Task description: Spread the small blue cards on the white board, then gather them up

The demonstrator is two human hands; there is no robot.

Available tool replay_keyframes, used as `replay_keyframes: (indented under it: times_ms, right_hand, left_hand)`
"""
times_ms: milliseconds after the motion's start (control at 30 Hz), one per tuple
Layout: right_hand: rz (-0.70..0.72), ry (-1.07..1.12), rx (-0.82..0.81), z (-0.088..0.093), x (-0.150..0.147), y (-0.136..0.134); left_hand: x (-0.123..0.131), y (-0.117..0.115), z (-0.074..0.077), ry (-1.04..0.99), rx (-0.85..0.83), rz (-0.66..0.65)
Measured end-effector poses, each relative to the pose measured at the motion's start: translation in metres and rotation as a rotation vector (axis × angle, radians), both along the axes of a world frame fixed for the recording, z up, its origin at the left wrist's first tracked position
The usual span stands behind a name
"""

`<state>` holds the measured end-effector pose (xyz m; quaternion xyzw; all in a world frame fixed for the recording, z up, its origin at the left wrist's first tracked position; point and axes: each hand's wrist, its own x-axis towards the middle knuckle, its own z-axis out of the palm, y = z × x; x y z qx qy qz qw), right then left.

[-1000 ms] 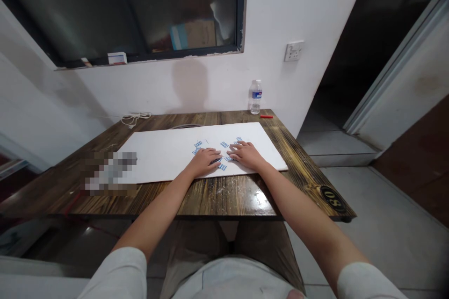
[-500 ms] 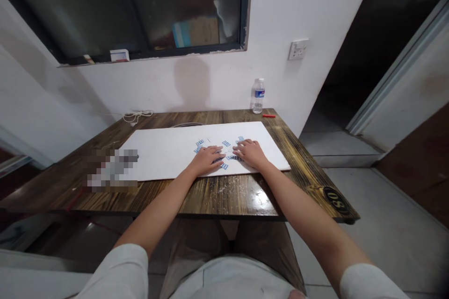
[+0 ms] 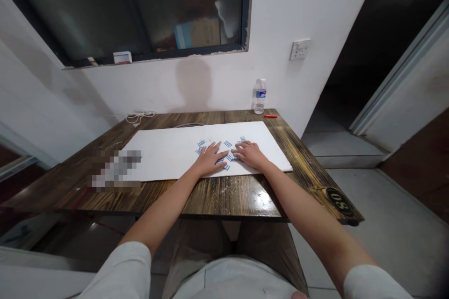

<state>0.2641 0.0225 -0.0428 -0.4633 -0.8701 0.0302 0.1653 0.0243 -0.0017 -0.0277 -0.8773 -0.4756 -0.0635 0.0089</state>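
Note:
Several small white pieces with blue outlines [image 3: 228, 144] lie scattered on a white board [image 3: 164, 152]; they are too small to name, and some are hidden under my hands. My left hand [image 3: 209, 160] rests palm down over part of the group, its fingers spread. Close to its right, my right hand [image 3: 250, 154] lies palm down too, fingers apart and pointing left, covering other pieces. Neither hand grips anything that I can see.
The board lies on a dark wooden table [image 3: 224, 198]. Towards the wall stand a clear water bottle [image 3: 260, 96], a red pen-like stick [image 3: 270, 116] and a coiled white cord [image 3: 139, 117]. A blurred patch [image 3: 117, 168] hides something at the left. A round number plate [image 3: 338, 201] sits at the right corner.
My left hand has turned so its fingers point more away from me and spread wider. My right hand has barely moved. The view has shifted slightly.

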Motion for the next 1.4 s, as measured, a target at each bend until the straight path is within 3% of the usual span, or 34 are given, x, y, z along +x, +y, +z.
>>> replay_keyframes:
  times_ms: [300, 533, 1033, 1400]
  right_hand:
    - [-0.059, -0.073, 0.062, 0.005, 0.000, -0.007]
    - [0.057, -0.104, 0.025, 0.007, -0.001, -0.009]
    - [-0.094, -0.061, 0.029, 0.009, 0.003, -0.008]
    - [0.019, -0.069, 0.035, 0.010, 0.007, -0.006]
  left_hand:
    - [0.004, -0.002, 0.001, 0.011, -0.001, -0.019]
    - [0.005, -0.004, 0.004, 0.013, 0.028, -0.035]
    - [0.004, -0.003, 0.003, 0.039, 0.019, -0.072]
    - [0.006, -0.005, 0.005, 0.047, 0.024, -0.068]
